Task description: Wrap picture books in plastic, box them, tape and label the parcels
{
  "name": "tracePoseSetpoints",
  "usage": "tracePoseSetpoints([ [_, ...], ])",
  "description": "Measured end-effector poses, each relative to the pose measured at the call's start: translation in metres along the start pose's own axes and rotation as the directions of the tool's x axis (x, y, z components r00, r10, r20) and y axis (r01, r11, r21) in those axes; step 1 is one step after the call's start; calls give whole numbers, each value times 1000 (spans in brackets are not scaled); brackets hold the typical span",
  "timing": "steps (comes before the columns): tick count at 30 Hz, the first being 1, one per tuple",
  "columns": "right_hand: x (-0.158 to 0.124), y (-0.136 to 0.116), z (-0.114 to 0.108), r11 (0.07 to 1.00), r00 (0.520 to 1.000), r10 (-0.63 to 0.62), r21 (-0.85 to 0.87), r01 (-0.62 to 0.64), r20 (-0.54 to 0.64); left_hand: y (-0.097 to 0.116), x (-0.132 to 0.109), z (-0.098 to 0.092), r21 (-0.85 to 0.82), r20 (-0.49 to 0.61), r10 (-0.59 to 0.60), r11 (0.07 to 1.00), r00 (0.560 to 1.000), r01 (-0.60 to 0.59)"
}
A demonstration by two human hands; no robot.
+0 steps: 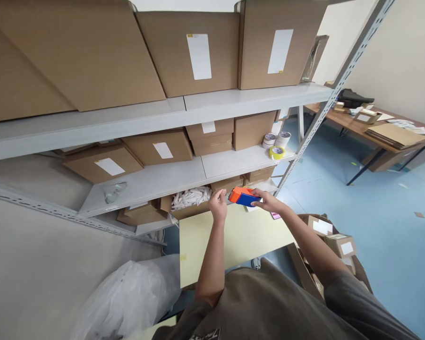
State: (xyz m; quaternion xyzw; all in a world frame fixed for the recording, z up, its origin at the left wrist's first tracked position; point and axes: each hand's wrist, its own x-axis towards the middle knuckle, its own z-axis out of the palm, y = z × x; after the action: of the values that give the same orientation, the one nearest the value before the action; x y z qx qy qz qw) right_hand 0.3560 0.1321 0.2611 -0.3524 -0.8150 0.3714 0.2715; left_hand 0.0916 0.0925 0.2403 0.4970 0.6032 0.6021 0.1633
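My right hand (268, 200) is closed around an orange and blue tape dispenser (243, 196), held just above the far edge of a pale yellow table (233, 238). My left hand (218, 206) is curled shut at the dispenser's left end, beside it; whether it pinches anything is hidden. Both hands hover in front of the lowest shelf, near an open cardboard box of white packets (191, 197).
A grey metal shelf rack (184, 177) loaded with labelled cardboard boxes fills the view ahead. Tape rolls (276, 144) sit at the middle shelf's right end. A white plastic bag (127, 297) lies at lower left. Small boxes (335, 241) fill a carton at right. A wooden desk (382, 130) stands far right.
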Motion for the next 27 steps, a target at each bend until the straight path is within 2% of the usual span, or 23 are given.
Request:
tracePoseSetpoints([
  [3,22,16,-15,999,999,-30,-32,31,20,4,16,8,19,53,25,999,998,-26],
  [6,52,30,-24,990,996,-84,-118,80,-28,5,29,22,67,34,16,998,999,-18],
  [9,89,45,-32,966,990,-104,-245,77,-99,2,38,30,71,-16,-90,993,996,91],
  [11,117,56,-39,948,988,-99,-313,57,-119,1,44,28,67,-44,-155,985,987,158],
  [15,176,76,-47,908,993,-35,-418,-17,-117,4,51,17,86,-50,-169,981,984,173],
  [19,224,92,-40,864,992,101,-489,-124,-73,6,50,19,99,-71,-188,976,980,194],
  [23,243,107,-24,838,979,203,-510,-192,-34,-2,45,29,122,-47,-191,973,981,195],
  [27,240,111,-19,828,985,164,-536,-164,-48,-11,44,36,150,-34,-204,967,978,207],
])
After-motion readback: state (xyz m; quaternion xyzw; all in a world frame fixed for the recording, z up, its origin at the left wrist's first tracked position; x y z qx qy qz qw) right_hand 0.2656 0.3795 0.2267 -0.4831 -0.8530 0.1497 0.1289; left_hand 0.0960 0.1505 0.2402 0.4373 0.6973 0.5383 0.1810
